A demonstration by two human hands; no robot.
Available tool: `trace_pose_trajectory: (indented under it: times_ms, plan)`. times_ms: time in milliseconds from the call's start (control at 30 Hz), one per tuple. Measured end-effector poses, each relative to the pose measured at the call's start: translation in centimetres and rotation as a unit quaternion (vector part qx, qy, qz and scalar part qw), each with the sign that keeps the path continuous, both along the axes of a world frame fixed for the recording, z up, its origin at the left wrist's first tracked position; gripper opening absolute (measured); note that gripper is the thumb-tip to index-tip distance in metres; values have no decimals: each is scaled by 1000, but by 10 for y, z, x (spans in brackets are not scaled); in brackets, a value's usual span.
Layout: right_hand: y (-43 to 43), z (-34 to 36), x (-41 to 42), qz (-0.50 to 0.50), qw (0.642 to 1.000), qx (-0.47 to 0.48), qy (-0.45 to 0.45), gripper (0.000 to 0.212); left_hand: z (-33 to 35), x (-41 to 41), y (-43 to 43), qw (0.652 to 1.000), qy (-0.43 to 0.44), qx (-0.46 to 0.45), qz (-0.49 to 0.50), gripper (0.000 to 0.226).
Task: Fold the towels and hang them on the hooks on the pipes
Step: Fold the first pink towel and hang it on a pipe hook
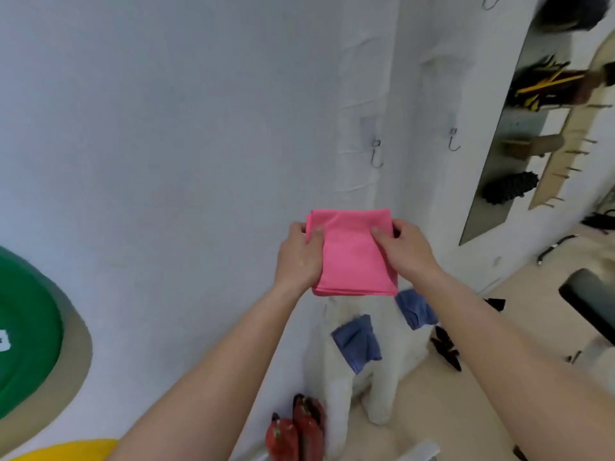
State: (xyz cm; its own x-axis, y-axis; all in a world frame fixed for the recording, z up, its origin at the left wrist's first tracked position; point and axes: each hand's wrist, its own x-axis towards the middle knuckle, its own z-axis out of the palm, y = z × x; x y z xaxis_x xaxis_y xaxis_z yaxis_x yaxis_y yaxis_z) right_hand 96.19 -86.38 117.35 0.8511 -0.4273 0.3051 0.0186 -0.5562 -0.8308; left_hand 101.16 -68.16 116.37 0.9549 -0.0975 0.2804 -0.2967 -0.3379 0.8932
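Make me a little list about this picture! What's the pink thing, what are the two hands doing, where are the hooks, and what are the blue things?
pink thing: pink towel, folded into a flat square
left hand: left hand grips the towel's left edge, thumb on top
right hand: right hand grips its right edge, thumb on top
hooks: left hook and right hook, both bare, on the white pipes above the towel
blue things: left blue towel and right blue towel, lower down against the pipes

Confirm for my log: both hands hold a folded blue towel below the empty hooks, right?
Not quite: the head view shows the folded towel is pink, not blue. The left hand and right hand both hold it below the empty hooks.
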Motion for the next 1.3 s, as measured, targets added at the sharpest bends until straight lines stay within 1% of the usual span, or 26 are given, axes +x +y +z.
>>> trace_pose_trajectory:
  times_ms: [67,167,233,333,433,500,600,700,767,800,867,933,967,1033,1100,1133,1200,1233,1300]
  plan:
    - [-24,27,21,-13,999,-5,-35,20,27,20,-22,1000,-20,-7,-11,30]
    - [-62,61,54,-39,997,-8,-73,28,62,50,-54,999,-34,-12,-18,31]
    - [-87,79,79,-35,996,2,-83,32,82,71,-73,999,-34,-19,-19,30]
    - [-120,104,116,-15,996,-6,-92,32,105,100,-96,998,-28,-56,-19,34]
    - [-147,119,150,16,994,-6,-105,28,119,122,-116,996,-39,-78,-14,21]
    - [-161,119,169,40,994,-8,-102,23,120,136,-124,996,-39,-78,-5,18]
    - [-175,103,190,66,996,-7,-68,15,106,153,-130,997,-15,-73,-5,14]
    - [-176,77,197,111,991,69,-21,14,81,159,-131,996,30,-84,-10,12]
    - [-171,61,194,136,984,117,10,16,63,158,-132,993,68,-92,-33,15]
    - [-169,55,192,138,982,125,18,17,56,156,-133,991,84,-96,-45,18]
    - [-167,49,187,143,979,148,14,20,49,152,-135,987,102,-110,-56,21]
    - [-169,51,183,142,975,169,-10,29,51,151,-135,987,98,-116,-49,20]
    - [-170,53,181,134,978,157,-30,35,53,151,-134,989,88,-115,-38,19]
    - [-174,59,178,109,988,80,-76,38,58,152,-132,993,42,-111,-5,17]
    - [-177,66,176,90,990,-13,-109,29,62,155,-131,995,-41,-87,35,24]
    - [-179,69,174,83,988,-46,-119,23,65,155,-130,993,-93,-58,47,29]
    - [-181,74,171,82,986,-74,-125,17,73,153,-131,977,-202,21,64,34]
    - [-182,74,170,84,985,-85,-125,19,77,152,-131,964,-249,62,72,33]
    - [-181,74,167,98,979,-118,-136,31,85,149,-130,926,-334,149,91,31]
